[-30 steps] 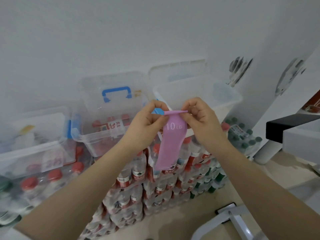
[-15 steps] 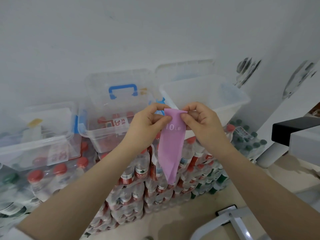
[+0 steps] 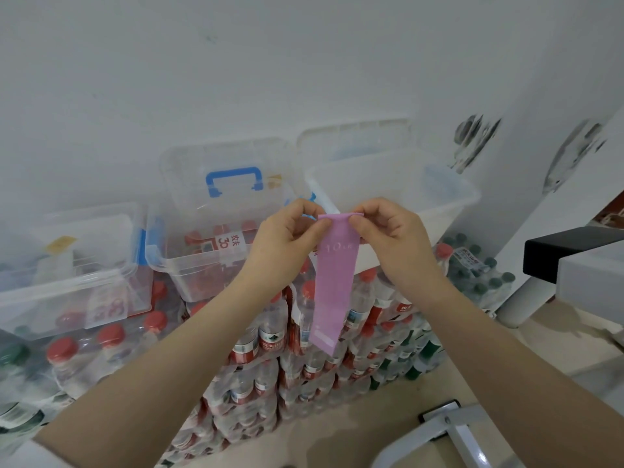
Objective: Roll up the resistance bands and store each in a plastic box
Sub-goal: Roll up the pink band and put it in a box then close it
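**Mia:** Up in front of the clear plastic boxes, two bare hands hold a long, flat, pink stretchy band [image 3: 334, 285]. See? The left hand [image 3: 287, 241] pinches one top corner and the right hand [image 3: 391, 238] pinches the other. Both have fingers curled tight on it.

**Ben:** Where is the band now?

**Mia:** It hangs straight down in the air between the hands, in front of the stacked packs of water bottles with red caps [image 3: 270, 336]. It is not in a box yet. I think the rolling has only just started at the top edge.

**Ben:** What could go wrong?

**Mia:** The band is thin and floppy. If one hand rolls faster, the roll may go crooked. If a pinch slips, the band may spring open or drop onto the bottles. A loose roll could pop open inside the box too.

**Ben:** Which box is it for?

**Mia:** Maybe the open white see-through plastic box [image 3: 449, 214] just behind the hands. The clear box with the blue handle [image 3: 216, 265] sits left of it.

**Ben:** What is different from a moment ago?

**Mia:** Then the top of the band was bunched thin. Now it is spread flat and wide, and the white "10" print is harder to read.
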The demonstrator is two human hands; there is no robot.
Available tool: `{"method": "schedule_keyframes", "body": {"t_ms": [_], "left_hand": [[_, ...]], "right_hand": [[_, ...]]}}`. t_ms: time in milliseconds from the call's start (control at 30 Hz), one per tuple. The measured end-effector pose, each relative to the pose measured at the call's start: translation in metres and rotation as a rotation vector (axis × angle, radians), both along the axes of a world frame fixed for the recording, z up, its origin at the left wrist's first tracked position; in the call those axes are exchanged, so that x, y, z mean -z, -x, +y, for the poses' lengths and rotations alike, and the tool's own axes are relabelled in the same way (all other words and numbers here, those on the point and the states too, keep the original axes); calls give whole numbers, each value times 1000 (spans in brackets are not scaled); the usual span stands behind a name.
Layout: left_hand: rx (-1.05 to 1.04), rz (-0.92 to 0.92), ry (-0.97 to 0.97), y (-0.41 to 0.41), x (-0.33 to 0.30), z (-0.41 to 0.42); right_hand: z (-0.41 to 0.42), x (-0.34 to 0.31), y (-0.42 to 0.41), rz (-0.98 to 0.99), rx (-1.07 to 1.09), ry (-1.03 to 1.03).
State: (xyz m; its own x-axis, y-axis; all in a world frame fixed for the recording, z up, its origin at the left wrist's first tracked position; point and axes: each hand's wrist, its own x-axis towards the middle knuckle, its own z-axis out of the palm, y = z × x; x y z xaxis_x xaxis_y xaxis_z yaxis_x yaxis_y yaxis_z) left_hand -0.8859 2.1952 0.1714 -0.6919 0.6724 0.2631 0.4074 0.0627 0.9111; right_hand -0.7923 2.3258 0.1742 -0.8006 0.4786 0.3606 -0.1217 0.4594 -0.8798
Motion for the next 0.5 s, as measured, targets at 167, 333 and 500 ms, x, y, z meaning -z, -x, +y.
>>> {"method": "schedule_keyframes", "body": {"t_ms": [167,333,500], "left_hand": [[60,-29,-55,0,-1,-1],[142,-137,-157,-1,-3,-1],[183,-254,-199,0,1,-2]], "right_hand": [[2,-2,-2,-16,-68,83],[6,-4,-6,35,-181,194],[11,-4,-11,59,-272,328]]}}
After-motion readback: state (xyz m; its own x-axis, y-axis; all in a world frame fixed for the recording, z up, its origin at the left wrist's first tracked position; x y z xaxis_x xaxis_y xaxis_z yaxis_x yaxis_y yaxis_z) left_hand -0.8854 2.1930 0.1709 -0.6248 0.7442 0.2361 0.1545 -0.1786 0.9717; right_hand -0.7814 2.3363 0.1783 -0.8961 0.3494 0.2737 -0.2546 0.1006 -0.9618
